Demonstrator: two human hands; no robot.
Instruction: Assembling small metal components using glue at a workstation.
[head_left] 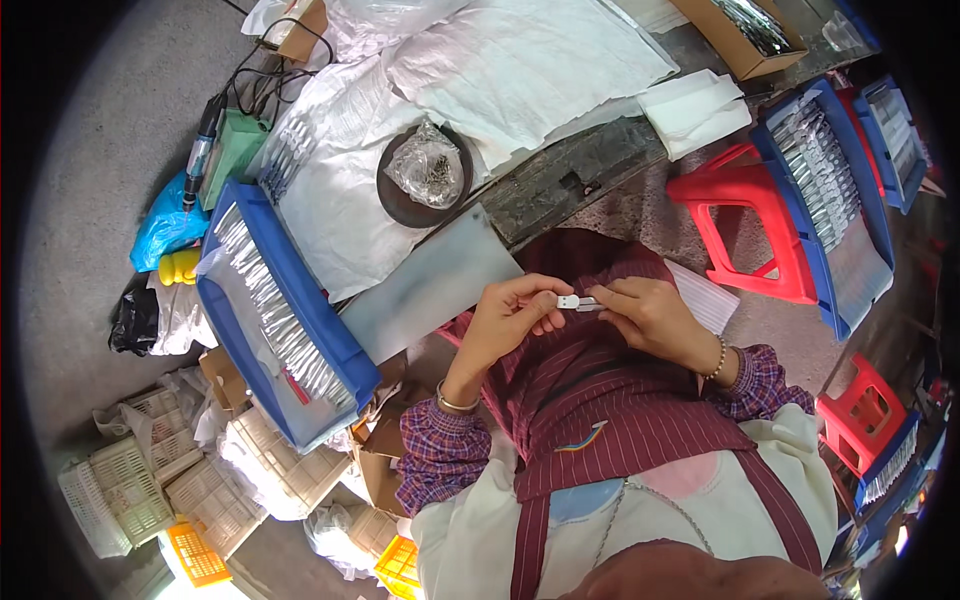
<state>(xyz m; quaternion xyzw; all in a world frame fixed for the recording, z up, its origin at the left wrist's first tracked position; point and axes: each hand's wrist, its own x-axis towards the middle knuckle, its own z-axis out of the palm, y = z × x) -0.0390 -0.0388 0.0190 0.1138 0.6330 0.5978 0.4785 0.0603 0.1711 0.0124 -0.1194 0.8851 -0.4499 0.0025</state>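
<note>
Above my apron-covered lap, my left hand [512, 316] pinches one end of a small silver-and-white metal piece [578, 302] between thumb and fingers. My right hand [656, 316] has its fingers closed on the piece's other end. Its exact kind is too small to tell. To the left, a blue tray [302, 290] holds many slim silver metal pieces [262, 296] in a row. Ahead, a dark round dish [396, 208] contains a clear plastic bag [424, 168] of tiny metal parts. A greyish flat sheet [435, 285] lies between the left tray and my lap.
White cloth [520, 75] covers much of the wooden bench [585, 180]. At right, a red stool [745, 225] stands beside another blue tray [868, 235] of metal pieces. A power screwdriver [202, 150] is at far left; plastic crates [125, 490] stand behind, lower left.
</note>
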